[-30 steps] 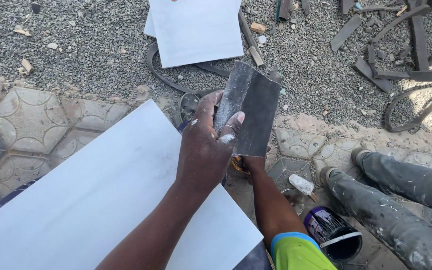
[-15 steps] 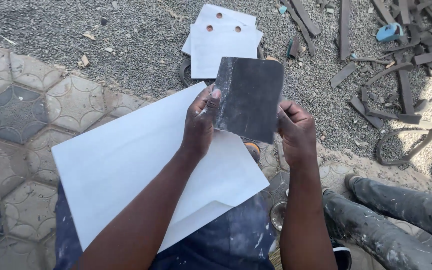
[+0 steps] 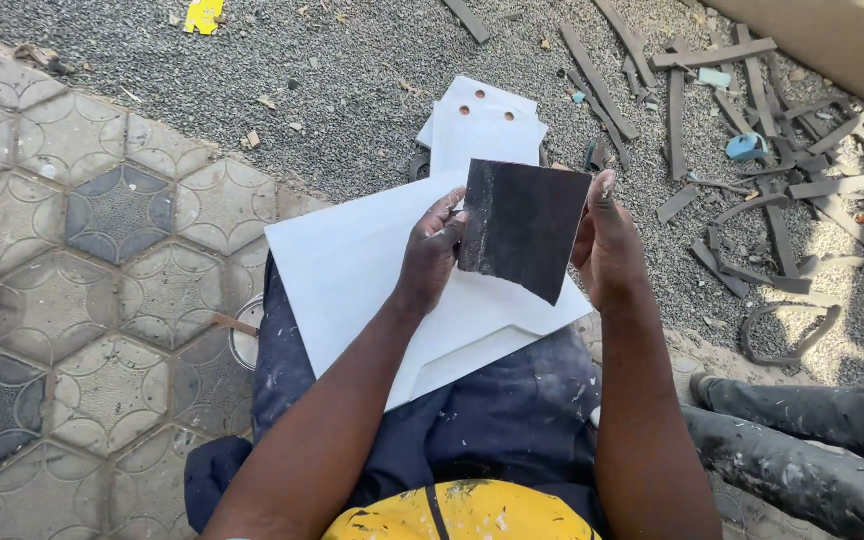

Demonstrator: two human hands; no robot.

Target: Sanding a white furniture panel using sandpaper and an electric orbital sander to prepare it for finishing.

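Both hands up over the lap, holding one dark abrasive sheet, looks like sandpaper, between them. Left hand pinches its left edge, fingers curled round the margin; right hand grips the right edge, thumb up along the side. Both clenched on the sheet, neither released.

Sheet sits upright-ish, slightly tilted, lower right corner hanging free below the fingers. Middle of the sheet is unsupported; contact only at the two side edges.

Under it: large white panel resting across the lap on dark blue trousers. More white panels with holes lie on the gravel just beyond.

Risks, as I judge them:
- Edge-only pinch on a thin flexible sheet: it could buckle or slip out if either hand eases.
- Free corner hangs near the white panel; grit could scuff that face if it drags.
- Panel is only balanced on the lap, overhanging toward the patterned paving; a leg shift could tip it off.
- Scrap strips scattered to the right, another person's leg close by.
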